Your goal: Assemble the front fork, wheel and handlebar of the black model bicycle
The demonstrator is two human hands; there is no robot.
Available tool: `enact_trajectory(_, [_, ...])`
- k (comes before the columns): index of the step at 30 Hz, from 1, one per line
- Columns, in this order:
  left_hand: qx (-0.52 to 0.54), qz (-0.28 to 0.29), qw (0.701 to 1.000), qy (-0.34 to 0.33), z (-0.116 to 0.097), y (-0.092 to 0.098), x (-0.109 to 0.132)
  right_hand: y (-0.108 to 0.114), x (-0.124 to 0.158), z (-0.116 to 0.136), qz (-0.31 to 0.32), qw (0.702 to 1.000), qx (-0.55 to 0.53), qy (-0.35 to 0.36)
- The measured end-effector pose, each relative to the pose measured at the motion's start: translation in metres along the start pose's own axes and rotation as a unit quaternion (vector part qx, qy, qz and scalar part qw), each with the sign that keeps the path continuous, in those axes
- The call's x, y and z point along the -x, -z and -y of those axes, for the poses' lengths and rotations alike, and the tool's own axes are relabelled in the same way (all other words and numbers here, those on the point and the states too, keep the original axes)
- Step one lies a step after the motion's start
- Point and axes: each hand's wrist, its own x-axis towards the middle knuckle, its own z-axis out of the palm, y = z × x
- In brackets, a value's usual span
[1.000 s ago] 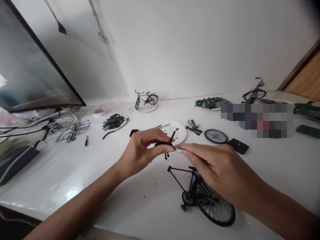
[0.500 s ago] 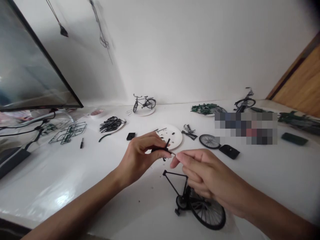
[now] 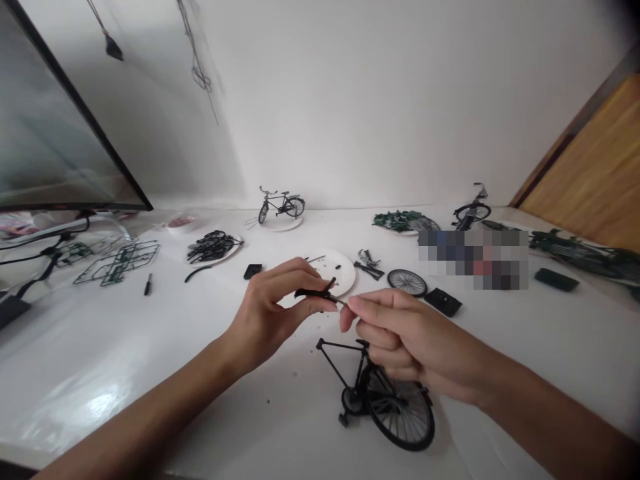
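Observation:
My left hand (image 3: 273, 300) pinches a small black bicycle part (image 3: 316, 293), dark and branched, between thumb and fingers. My right hand (image 3: 400, 330) is closed, thumb against forefinger, on a thin metal rod (image 3: 341, 303) whose far end meets the black part. Whether the rod sits inside it or only touches it, I cannot tell. Below my right hand lies a black model bicycle frame (image 3: 341, 375) on its side, with one spoked wheel (image 3: 405, 417) attached and a pedal showing. My right fingers cover part of it.
A white plate (image 3: 345, 270) with tiny parts lies behind my hands. Around it are a loose wheel (image 3: 407, 283), a black box-like piece (image 3: 443, 302) and a small screwdriver (image 3: 148, 285). At the back stand a finished model bicycle (image 3: 281, 205) and plates of black and green parts.
The whole view has shifted slightly, so things on the table appear further left. My left hand has turned a little, showing more of the black part. Both hands keep their hold.

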Motion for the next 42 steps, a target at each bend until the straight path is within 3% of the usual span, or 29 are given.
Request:
enact_trajectory(2, [-0.001,0.026,0.999,0.026,0.002,-0.001,-0.001,0.000,-0.002,-0.003,-0.082,0.979,0.165,0.082])
enact_trajectory(4, [0.025,0.029,0.998,0.057,0.003,-0.002,-0.001,-0.002,-0.004,-0.008,-0.163,0.913,0.327,0.178])
enact_trajectory(5, [0.036,0.023,0.997,0.064,0.003,-0.002,0.000,-0.004,-0.004,-0.009,-0.180,0.895,0.355,0.200])
enact_trajectory(7, [0.033,0.010,0.998,0.048,0.001,-0.002,0.000,-0.007,-0.003,-0.009,-0.168,0.917,0.313,0.184])
enact_trajectory(10, [-0.010,0.006,1.000,-0.012,-0.002,0.001,0.000,-0.008,-0.002,-0.005,-0.081,0.984,0.143,0.069])
enact_trajectory(12, [-0.031,0.017,0.998,-0.046,-0.002,0.002,0.000,-0.007,-0.001,-0.002,-0.033,0.996,0.080,0.022])
enact_trajectory(14, [-0.035,0.031,0.998,-0.045,0.001,0.002,-0.001,-0.006,-0.002,-0.002,-0.056,0.989,0.131,0.046])
enact_trajectory(16, [-0.026,0.041,0.999,-0.017,0.003,0.000,-0.001,-0.006,-0.002,-0.006,-0.134,0.937,0.295,0.131])
enact_trajectory(18, [-0.010,0.043,0.999,0.012,0.004,-0.002,-0.001,-0.006,-0.002,-0.011,-0.194,0.856,0.434,0.203])
enact_trajectory(20, [0.013,0.037,0.999,0.035,0.003,-0.005,0.000,-0.005,-0.002,-0.016,-0.216,0.796,0.509,0.244])
enact_trajectory(23, [0.059,0.009,0.996,0.068,-0.001,-0.010,0.002,-0.001,-0.003,-0.020,-0.232,0.743,0.558,0.287])
enact_trajectory(25, [0.069,0.001,0.995,0.077,-0.004,-0.012,0.004,0.001,-0.004,-0.019,-0.229,0.751,0.551,0.284])
enact_trajectory(26, [0.064,0.001,0.995,0.072,-0.005,-0.013,0.004,0.001,-0.003,-0.017,-0.222,0.776,0.525,0.269])
enact_trajectory(28, [0.039,-0.001,0.998,0.044,-0.006,-0.012,0.004,-0.002,-0.002,-0.011,-0.193,0.874,0.400,0.199])
enact_trajectory(30, [-0.005,-0.016,1.000,-0.005,-0.006,-0.010,0.004,-0.007,-0.001,-0.003,-0.128,0.974,0.170,0.076])
enact_trajectory(31, [-0.028,-0.024,0.999,-0.030,-0.005,-0.008,0.003,-0.010,0.000,-0.001,-0.081,0.995,0.052,0.010])
enact_trajectory(33, [-0.060,-0.022,0.996,-0.064,-0.003,-0.006,0.002,-0.013,-0.001,0.003,-0.024,0.992,-0.100,-0.072])
enact_trajectory(35, [-0.059,-0.003,0.996,-0.060,0.000,-0.006,0.001,-0.013,-0.002,0.001,-0.029,0.991,-0.109,-0.072])
enact_trajectory(38, [-0.018,0.020,1.000,0.001,0.003,-0.008,0.001,-0.009,-0.006,-0.006,-0.140,0.985,0.091,0.054])
enact_trajectory(40, [0.019,0.023,0.998,0.049,0.003,-0.009,0.002,-0.007,-0.007,-0.011,-0.204,0.934,0.248,0.157])
enact_trajectory(42, [0.058,0.031,0.994,0.086,0.004,-0.008,0.001,-0.006,-0.006,-0.013,-0.213,0.891,0.337,0.216])
